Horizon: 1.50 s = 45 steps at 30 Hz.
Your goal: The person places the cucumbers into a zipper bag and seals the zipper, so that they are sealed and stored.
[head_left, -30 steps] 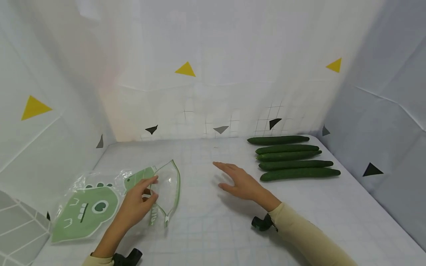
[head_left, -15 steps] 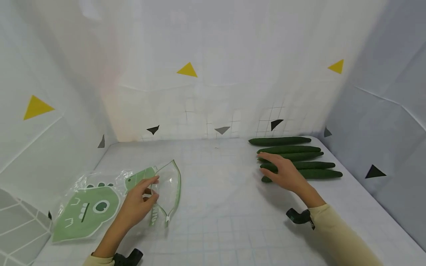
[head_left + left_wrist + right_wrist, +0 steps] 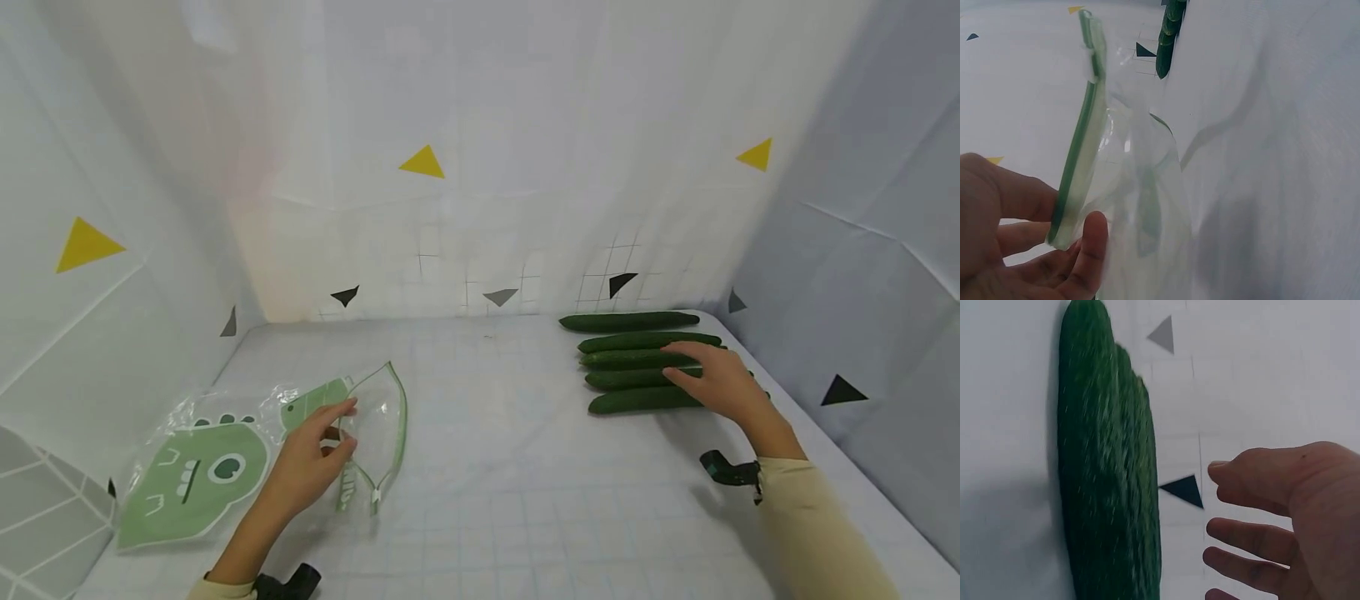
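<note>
A clear zip bag with a green dinosaur print lies at the left in the head view, its mouth spread. My left hand pinches one edge of that mouth; in the left wrist view the green zip strip rises beside the fingers. Several dark green cucumbers lie side by side at the back right. Over their right part hovers my right hand, fingers spread and nothing in them. The right wrist view shows its fingertips apart from the nearest cucumber.
A white sheet covers the table. White hanging walls with yellow and black triangles enclose the back and both sides. Each wrist wears a small black camera.
My right hand has moved from mid-table rightward, and now hangs over the cucumbers. The left hand and the bag have stayed in place.
</note>
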Each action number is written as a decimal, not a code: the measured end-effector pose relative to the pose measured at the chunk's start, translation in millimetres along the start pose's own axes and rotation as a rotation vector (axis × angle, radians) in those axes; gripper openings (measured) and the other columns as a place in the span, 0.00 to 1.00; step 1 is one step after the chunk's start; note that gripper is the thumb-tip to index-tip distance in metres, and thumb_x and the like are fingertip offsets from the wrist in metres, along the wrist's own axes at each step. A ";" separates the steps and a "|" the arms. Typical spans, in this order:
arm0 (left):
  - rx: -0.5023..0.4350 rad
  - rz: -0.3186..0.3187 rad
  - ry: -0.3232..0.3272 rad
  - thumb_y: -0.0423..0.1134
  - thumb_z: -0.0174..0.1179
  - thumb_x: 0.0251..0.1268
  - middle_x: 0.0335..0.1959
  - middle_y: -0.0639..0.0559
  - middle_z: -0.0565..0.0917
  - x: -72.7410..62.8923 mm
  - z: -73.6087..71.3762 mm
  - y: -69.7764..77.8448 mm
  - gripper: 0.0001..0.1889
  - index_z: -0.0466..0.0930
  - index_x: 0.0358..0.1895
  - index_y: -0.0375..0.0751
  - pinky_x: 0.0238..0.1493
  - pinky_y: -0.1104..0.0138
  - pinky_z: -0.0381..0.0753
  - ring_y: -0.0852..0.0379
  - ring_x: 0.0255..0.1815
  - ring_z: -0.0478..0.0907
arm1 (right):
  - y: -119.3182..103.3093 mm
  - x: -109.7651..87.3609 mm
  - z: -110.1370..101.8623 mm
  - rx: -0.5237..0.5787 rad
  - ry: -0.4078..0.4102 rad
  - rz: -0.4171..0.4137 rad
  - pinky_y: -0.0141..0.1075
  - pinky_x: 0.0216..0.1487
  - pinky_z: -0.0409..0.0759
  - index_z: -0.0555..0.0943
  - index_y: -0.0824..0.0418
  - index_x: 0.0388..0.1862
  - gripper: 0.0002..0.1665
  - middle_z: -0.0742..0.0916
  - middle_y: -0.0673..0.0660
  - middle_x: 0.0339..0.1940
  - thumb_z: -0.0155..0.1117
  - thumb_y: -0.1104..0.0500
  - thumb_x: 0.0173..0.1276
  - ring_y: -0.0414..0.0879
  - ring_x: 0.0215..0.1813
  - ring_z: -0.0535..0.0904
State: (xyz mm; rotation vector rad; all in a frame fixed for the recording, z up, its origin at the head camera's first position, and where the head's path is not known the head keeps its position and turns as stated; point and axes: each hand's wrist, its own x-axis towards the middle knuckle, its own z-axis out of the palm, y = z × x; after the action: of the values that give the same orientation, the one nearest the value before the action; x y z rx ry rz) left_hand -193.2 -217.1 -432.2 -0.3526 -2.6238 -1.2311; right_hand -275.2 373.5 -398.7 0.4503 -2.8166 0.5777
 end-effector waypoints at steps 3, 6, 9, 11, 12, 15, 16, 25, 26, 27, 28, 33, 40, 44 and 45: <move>-0.001 0.006 0.005 0.24 0.64 0.67 0.62 0.39 0.80 -0.1 -0.3 -0.9 0.30 0.73 0.73 0.33 0.46 0.61 0.86 0.47 0.49 0.83 | 17.1 -3.1 -2.5 -0.008 -0.040 0.050 0.69 0.51 0.76 0.77 0.69 0.68 0.29 0.77 0.78 0.66 0.68 0.55 0.76 0.76 0.60 0.75; -0.004 0.008 0.007 0.24 0.64 0.67 0.62 0.39 0.80 0.1 -0.5 -1.6 0.30 0.73 0.73 0.33 0.46 0.61 0.87 0.47 0.49 0.83 | 34.6 -7.2 -1.8 -0.022 -0.048 0.081 0.63 0.43 0.79 0.77 0.69 0.68 0.28 0.77 0.79 0.65 0.68 0.58 0.75 0.73 0.49 0.80; -0.002 0.004 0.006 0.24 0.65 0.67 0.62 0.39 0.80 0.0 -0.3 -1.8 0.30 0.73 0.73 0.33 0.46 0.61 0.86 0.47 0.50 0.83 | 50.6 -11.7 -1.7 -0.013 -0.055 0.111 0.53 0.31 0.77 0.78 0.70 0.67 0.25 0.78 0.79 0.62 0.64 0.63 0.73 0.64 0.33 0.79; 0.000 0.003 0.005 0.24 0.65 0.67 0.62 0.39 0.80 -0.1 -0.1 -1.8 0.30 0.73 0.73 0.33 0.46 0.61 0.87 0.47 0.50 0.83 | 59.3 -14.4 -2.5 0.005 -0.061 0.123 0.54 0.32 0.76 0.79 0.71 0.65 0.24 0.79 0.78 0.61 0.62 0.67 0.71 0.65 0.35 0.78; 0.001 0.002 0.005 0.24 0.65 0.67 0.62 0.39 0.80 -0.1 0.1 -1.9 0.30 0.73 0.73 0.33 0.46 0.60 0.86 0.47 0.50 0.83 | 63.3 -15.7 -3.1 0.018 -0.062 0.126 0.56 0.34 0.77 0.79 0.71 0.64 0.24 0.80 0.78 0.60 0.61 0.69 0.69 0.67 0.38 0.79; 0.002 0.002 0.008 0.24 0.65 0.67 0.62 0.39 0.80 0.0 0.4 -2.1 0.30 0.73 0.73 0.33 0.46 0.60 0.86 0.47 0.50 0.83 | 72.8 -18.9 -4.3 0.032 -0.048 0.104 0.66 0.51 0.74 0.80 0.74 0.60 0.24 0.81 0.77 0.60 0.61 0.72 0.64 0.74 0.59 0.74; 0.003 0.001 0.008 0.24 0.65 0.67 0.62 0.39 0.80 0.1 0.5 -2.1 0.30 0.73 0.73 0.33 0.46 0.60 0.86 0.47 0.50 0.83 | 75.7 -19.9 -4.2 0.038 -0.043 0.098 0.69 0.54 0.72 0.80 0.74 0.59 0.24 0.81 0.77 0.59 0.61 0.73 0.63 0.76 0.62 0.72; 0.003 -0.006 0.013 0.25 0.64 0.68 0.62 0.39 0.80 -0.1 0.8 -0.4 0.30 0.72 0.73 0.33 0.47 0.59 0.86 0.48 0.49 0.83 | 99.3 -26.5 2.0 0.008 -0.086 0.072 0.70 0.57 0.69 0.80 0.79 0.54 0.25 0.82 0.77 0.54 0.70 0.71 0.57 0.77 0.59 0.72; 0.001 -0.007 0.013 0.25 0.64 0.68 0.62 0.39 0.80 -0.3 0.8 -0.2 0.30 0.72 0.73 0.33 0.47 0.59 0.86 0.48 0.49 0.83 | 102.3 -27.0 2.9 0.004 -0.094 0.076 0.70 0.57 0.69 0.80 0.79 0.55 0.25 0.82 0.77 0.54 0.70 0.71 0.58 0.77 0.59 0.72; -0.001 -0.008 0.013 0.25 0.64 0.68 0.62 0.39 0.80 -0.5 0.8 0.0 0.30 0.72 0.74 0.33 0.47 0.58 0.86 0.48 0.49 0.83 | 104.5 -27.6 3.3 0.007 -0.103 0.082 0.70 0.57 0.69 0.79 0.79 0.56 0.26 0.82 0.77 0.55 0.71 0.70 0.59 0.77 0.59 0.72; -0.003 -0.009 0.012 0.25 0.64 0.68 0.62 0.39 0.80 -0.6 0.8 0.0 0.30 0.72 0.74 0.33 0.47 0.59 0.86 0.48 0.49 0.83 | 106.2 -28.2 3.8 0.010 -0.110 0.089 0.70 0.57 0.69 0.79 0.79 0.57 0.26 0.81 0.77 0.56 0.71 0.69 0.60 0.77 0.60 0.71; -0.009 -0.006 0.015 0.25 0.63 0.69 0.62 0.39 0.80 -1.4 0.0 0.4 0.31 0.70 0.75 0.34 0.46 0.59 0.86 0.48 0.49 0.83 | 113.6 -31.4 5.1 -0.006 -0.145 0.154 0.73 0.58 0.68 0.76 0.75 0.62 0.33 0.78 0.79 0.61 0.75 0.60 0.63 0.78 0.63 0.69; -0.016 -0.010 0.004 0.26 0.63 0.70 0.62 0.38 0.80 -1.8 0.2 0.4 0.31 0.69 0.76 0.34 0.46 0.61 0.86 0.48 0.49 0.83 | 118.2 -38.4 5.5 -0.030 -0.162 0.164 0.73 0.57 0.70 0.78 0.71 0.64 0.38 0.78 0.79 0.61 0.81 0.52 0.61 0.79 0.62 0.70; -0.003 -0.001 0.015 0.26 0.63 0.70 0.62 0.39 0.80 -1.6 1.2 1.3 0.31 0.70 0.75 0.35 0.46 0.60 0.86 0.48 0.49 0.83 | 117.0 -42.0 0.3 -0.040 -0.182 0.130 0.74 0.56 0.70 0.80 0.71 0.63 0.37 0.79 0.80 0.61 0.80 0.52 0.61 0.81 0.62 0.70; -0.004 0.001 0.018 0.26 0.64 0.70 0.61 0.39 0.81 -1.6 1.4 1.6 0.31 0.70 0.75 0.35 0.47 0.59 0.86 0.48 0.49 0.83 | 117.0 -42.8 -0.8 -0.045 -0.186 0.119 0.74 0.57 0.70 0.81 0.71 0.63 0.36 0.78 0.80 0.62 0.80 0.52 0.62 0.81 0.62 0.70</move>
State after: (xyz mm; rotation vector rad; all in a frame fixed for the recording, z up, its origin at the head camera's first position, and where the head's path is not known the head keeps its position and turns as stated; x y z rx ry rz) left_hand -191.3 -215.2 -432.4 -0.3413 -2.6061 -1.2331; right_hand -275.3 486.9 -450.2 0.3469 -3.0439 0.5188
